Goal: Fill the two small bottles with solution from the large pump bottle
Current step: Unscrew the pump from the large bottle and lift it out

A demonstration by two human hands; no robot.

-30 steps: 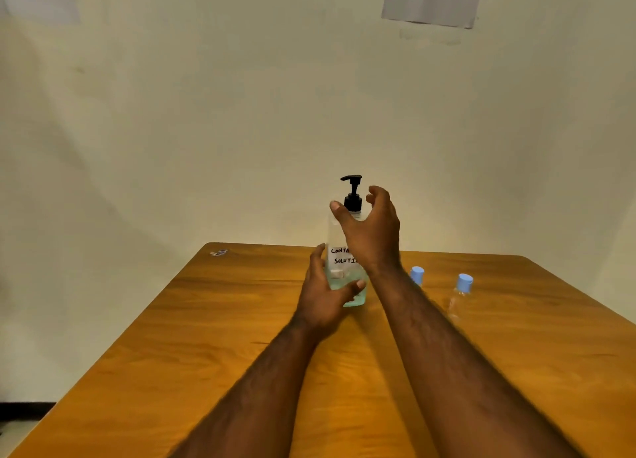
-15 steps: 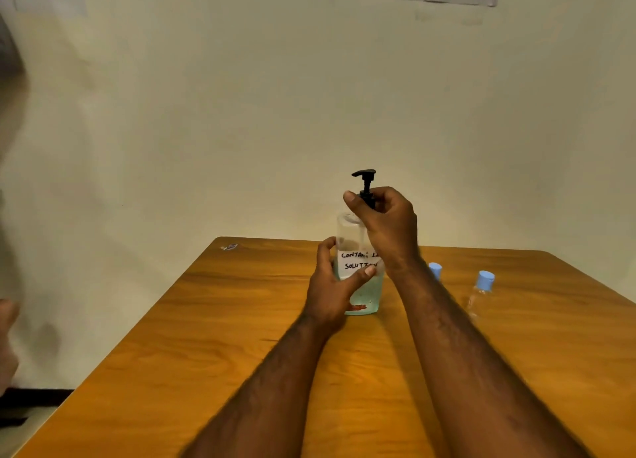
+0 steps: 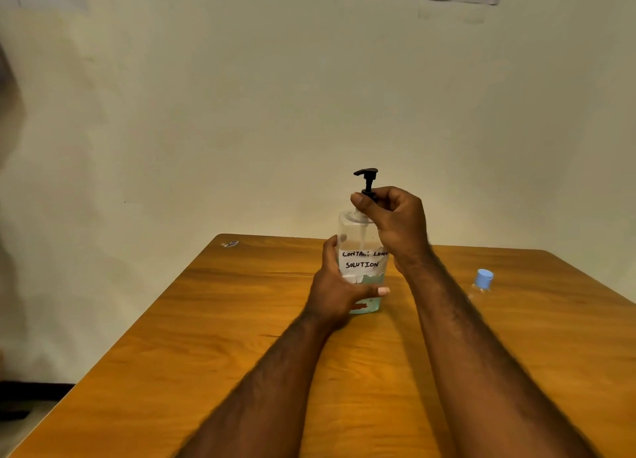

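Wooden table (image 3: 213, 347), orange-brown grain, stood against a pale wall. On it stood a clear large pump bottle (image 3: 361, 247), upright near the far middle, with bluish liquid low inside and a handwritten label. To its right, well apart, stood a small bottle (image 3: 483, 282) with a blue cap. Near the far left corner lay a small scrap (image 3: 230, 244), possibly a sticker; too small to tell.

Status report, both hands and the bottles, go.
Left hand gripping pump bottle low. Right hand closed on the pump collar. One small bottle in view, capped; the other hidden. Nothing in the way.
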